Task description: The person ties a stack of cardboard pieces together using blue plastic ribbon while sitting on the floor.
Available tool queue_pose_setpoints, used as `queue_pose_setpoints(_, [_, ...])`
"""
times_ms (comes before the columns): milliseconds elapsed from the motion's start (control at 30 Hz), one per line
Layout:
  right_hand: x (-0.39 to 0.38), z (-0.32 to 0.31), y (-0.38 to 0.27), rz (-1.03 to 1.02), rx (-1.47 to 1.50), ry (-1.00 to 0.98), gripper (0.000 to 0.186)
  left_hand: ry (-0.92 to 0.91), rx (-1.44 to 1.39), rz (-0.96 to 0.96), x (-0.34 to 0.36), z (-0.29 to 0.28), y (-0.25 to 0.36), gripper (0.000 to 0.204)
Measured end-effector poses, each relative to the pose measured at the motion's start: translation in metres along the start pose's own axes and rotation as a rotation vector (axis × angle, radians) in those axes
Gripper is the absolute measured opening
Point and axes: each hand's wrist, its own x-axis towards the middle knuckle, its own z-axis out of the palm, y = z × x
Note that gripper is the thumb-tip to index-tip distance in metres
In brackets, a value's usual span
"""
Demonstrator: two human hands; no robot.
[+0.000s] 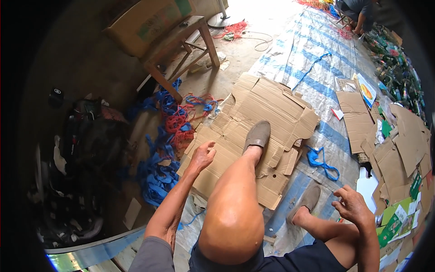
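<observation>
Bare knee (233, 222) nearest; just beyond, flattened cardboard (272, 102) lies under a shoe (259, 133), probably light, stiffish, best held by left and right edges; left hand (203, 156), right hand (352, 205) empty, fingers loosely curled

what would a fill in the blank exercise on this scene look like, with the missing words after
1. The number of shoes resting on the flattened cardboard is ____.
2. The tarp has pale and ____ stripes.
3. Of the left hand and right hand, the one nearer the tangled strips is the ____.
Missing words: one; blue; left
</observation>
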Motion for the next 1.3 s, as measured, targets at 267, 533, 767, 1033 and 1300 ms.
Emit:
queue_pose_setpoints(267, [0.092, 0.038, 0.061, -0.077, -0.199, -0.112, 0.025, -0.048, 0.493, 0.252, 0.078, 0.026, -0.049, 0.058])
queue_pose_setpoints(533, [0.217, 0.093, 0.129, 0.058, -0.280, -0.065, 0.026, -0.150, 0.683, 0.104, 0.094, 0.054, -0.002, 0.060])
queue_pose_setpoints(767, [0.294, 0.187, 0.160, 0.162, 0.001, 0.219, 0.051, -0.158, 0.693, 0.178, 0.091, 0.051, -0.022, 0.065])
queue_pose_setpoints(1033, [0.297, 0.248, 0.182, 0.257, -0.070, 0.289, 0.029, -0.159, 0.633, 0.207, 0.104, 0.056, -0.037, 0.068])
queue_pose_setpoints(1300, [0.242, 0.282, 0.151, 0.150, 0.020, 0.213, 0.012, -0.159, 0.687, 0.146, 0.101, 0.050, -0.030, 0.068])
